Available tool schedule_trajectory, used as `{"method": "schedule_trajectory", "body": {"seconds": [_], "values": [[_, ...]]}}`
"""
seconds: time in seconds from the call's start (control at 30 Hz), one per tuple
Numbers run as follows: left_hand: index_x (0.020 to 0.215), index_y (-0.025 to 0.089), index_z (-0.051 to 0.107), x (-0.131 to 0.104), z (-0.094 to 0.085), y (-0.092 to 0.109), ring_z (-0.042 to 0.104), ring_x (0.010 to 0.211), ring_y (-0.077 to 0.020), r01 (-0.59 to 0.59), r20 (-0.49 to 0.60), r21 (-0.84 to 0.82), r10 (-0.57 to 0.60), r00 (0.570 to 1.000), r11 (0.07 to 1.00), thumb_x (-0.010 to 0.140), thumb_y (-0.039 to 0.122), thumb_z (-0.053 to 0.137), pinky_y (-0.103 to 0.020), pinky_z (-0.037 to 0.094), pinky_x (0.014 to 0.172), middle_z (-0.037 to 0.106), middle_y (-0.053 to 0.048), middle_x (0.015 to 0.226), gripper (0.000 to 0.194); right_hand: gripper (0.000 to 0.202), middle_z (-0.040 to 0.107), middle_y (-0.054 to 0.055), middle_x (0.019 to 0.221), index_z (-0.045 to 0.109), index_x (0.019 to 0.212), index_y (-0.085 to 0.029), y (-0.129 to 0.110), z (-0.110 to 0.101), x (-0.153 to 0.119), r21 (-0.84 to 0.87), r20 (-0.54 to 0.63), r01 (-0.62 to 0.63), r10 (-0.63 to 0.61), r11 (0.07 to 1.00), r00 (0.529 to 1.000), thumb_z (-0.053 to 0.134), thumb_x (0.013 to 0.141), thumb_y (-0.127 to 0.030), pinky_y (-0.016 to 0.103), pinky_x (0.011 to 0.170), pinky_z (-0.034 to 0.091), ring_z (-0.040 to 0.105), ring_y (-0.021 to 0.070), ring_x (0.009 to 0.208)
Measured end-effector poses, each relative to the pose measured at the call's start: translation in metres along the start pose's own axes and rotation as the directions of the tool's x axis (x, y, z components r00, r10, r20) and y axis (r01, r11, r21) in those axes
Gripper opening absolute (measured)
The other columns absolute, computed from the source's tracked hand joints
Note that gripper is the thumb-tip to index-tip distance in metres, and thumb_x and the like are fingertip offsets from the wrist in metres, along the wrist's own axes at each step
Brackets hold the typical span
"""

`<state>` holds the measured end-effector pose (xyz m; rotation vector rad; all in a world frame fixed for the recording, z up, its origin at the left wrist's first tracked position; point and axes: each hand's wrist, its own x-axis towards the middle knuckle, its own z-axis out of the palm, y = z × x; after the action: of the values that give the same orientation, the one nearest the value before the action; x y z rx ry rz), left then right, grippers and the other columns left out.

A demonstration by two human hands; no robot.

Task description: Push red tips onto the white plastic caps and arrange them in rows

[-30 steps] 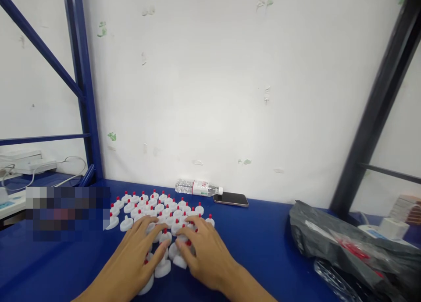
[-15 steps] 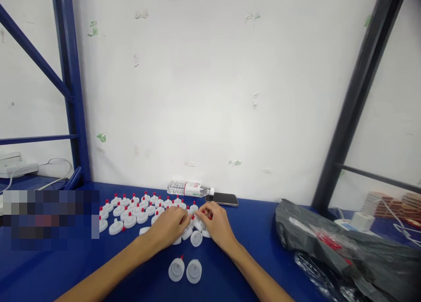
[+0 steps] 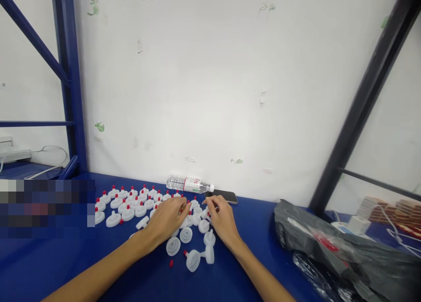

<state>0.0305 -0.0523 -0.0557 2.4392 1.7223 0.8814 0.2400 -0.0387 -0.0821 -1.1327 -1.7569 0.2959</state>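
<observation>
Several white round caps with red tips stand on the blue table, mostly left of my left hand. Its thumb and index finger are drawn together over the caps; whether something small is between them cannot be made out. My right hand is at the right edge of the group, fingers bent, close to a few white caps; its fingertips are too small to read. Nearer to me, a white cap with a red tip lies tipped beside another white cap. A loose red tip lies to their left.
A clear plastic bottle lies by the wall, with a dark phone beside it. A grey plastic bag covers the right side of the table. Blue and black posts rise at the sides.
The caps between and in front of my hands have shifted and spread out toward me. A loose red tip now shows in front. My hands have moved slightly apart, and the view has shifted.
</observation>
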Motion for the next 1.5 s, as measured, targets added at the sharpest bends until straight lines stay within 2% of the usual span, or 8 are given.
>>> {"method": "schedule_trajectory", "body": {"seconds": [0.2,0.3,0.57,0.73,0.97,1.13,1.3,1.5], "values": [[0.067,0.025,0.035,-0.002,0.001,0.000,0.054,0.063,-0.0207,-0.004,-0.008,-0.015,0.004,1.000,1.000,0.105,0.046,0.035,-0.033,0.029,0.062,0.056,-0.002,0.063,0.042,0.031,0.067,0.014,0.135,0.080,0.120,-0.023,0.000,-0.005,-0.002,-0.134,-0.002,0.008,-0.008,0.991,1.000,0.055,0.104,-0.032,0.050,0.115,0.043,0.059,0.0327,0.131],[0.068,0.026,0.034,-0.003,0.000,0.000,0.053,0.061,-0.0197,-0.006,-0.008,-0.018,0.006,1.000,1.000,0.105,0.047,0.036,-0.032,0.028,0.061,0.053,0.000,0.061,0.043,0.031,0.064,0.017,0.142,0.081,0.121,-0.022,0.005,-0.007,-0.003,-0.179,0.020,-0.023,0.027,0.984,0.999,0.059,0.101,-0.029,0.055,0.118,0.041,0.056,0.0367,0.138],[0.069,0.026,0.032,-0.001,0.002,-0.002,0.051,0.058,-0.0191,-0.006,0.009,-0.019,0.006,1.000,1.000,0.105,0.049,0.037,-0.032,0.028,0.062,0.052,0.001,0.060,0.044,0.027,0.083,0.007,0.108,0.081,0.114,-0.023,0.012,-0.015,0.004,-0.156,0.119,-0.085,0.104,0.984,0.987,0.058,0.099,-0.019,0.040,0.096,0.054,0.077,0.0282,0.102],[0.079,0.026,0.044,-0.003,0.000,-0.001,0.060,0.066,-0.0213,-0.009,0.015,-0.029,0.009,1.000,1.000,0.105,0.050,0.041,-0.031,0.032,0.063,0.061,0.000,0.068,0.036,0.020,0.085,0.004,0.092,0.081,0.100,-0.022,0.010,-0.019,0.007,-0.100,0.122,-0.137,0.149,0.985,0.981,0.065,0.102,-0.034,0.029,0.074,0.054,0.079,0.0227,0.084],[0.104,0.025,0.061,-0.003,-0.004,0.002,0.063,0.067,-0.0217,-0.019,0.024,-0.040,0.020,1.000,0.999,0.106,0.038,0.038,-0.031,0.035,0.063,0.064,0.001,0.070,0.026,0.050,0.078,0.003,0.073,0.071,0.074,-0.022,0.003,-0.024,0.007,-0.180,0.068,-0.175,0.189,0.968,0.980,0.054,0.107,-0.055,0.027,0.065,0.043,0.073,0.0197,0.069],[0.106,0.023,0.069,-0.004,-0.005,0.002,0.067,0.077,-0.0229,-0.055,0.020,-0.045,0.056,0.998,0.997,0.105,0.042,0.043,-0.032,0.042,0.067,0.070,-0.004,0.085,0.032,0.039,0.079,0.006,0.087,0.076,0.097,-0.022,-0.002,-0.040,0.011,-0.259,0.073,-0.143,0.167,0.955,0.983,0.051,0.109,-0.050,0.029,0.068,0.040,0.071,0.0227,0.081],[0.105,0.024,0.078,-0.003,-0.004,0.001,0.069,0.080,-0.0223,-0.110,0.048,-0.062,0.113,0.992,0.992,0.103,0.044,0.048,-0.033,0.047,0.069,0.074,-0.007,0.102,0.037,0.019,0.072,0.000,0.063,0.076,0.079,-0.023,0.002,-0.061,0.012,-0.238,0.298,-0.067,0.139,0.969,0.945,0.077,0.092,-0.036,0.027,0.060,0.037,0.063,0.0182,0.060],[0.094,0.023,0.074,-0.003,-0.003,0.000,0.069,0.075,-0.0215,-0.127,0.066,-0.096,0.134,0.989,0.987,0.101,0.040,0.048,-0.033,0.048,0.067,0.077,-0.006,0.095,0.032,0.024,0.076,0.001,0.067,0.079,0.075,-0.021,0.008,-0.063,0.014,-0.130,0.406,-0.080,0.126,0.988,0.905,0.071,0.094,-0.034,0.026,0.061,0.045,0.068,0.0178,0.062]]}}
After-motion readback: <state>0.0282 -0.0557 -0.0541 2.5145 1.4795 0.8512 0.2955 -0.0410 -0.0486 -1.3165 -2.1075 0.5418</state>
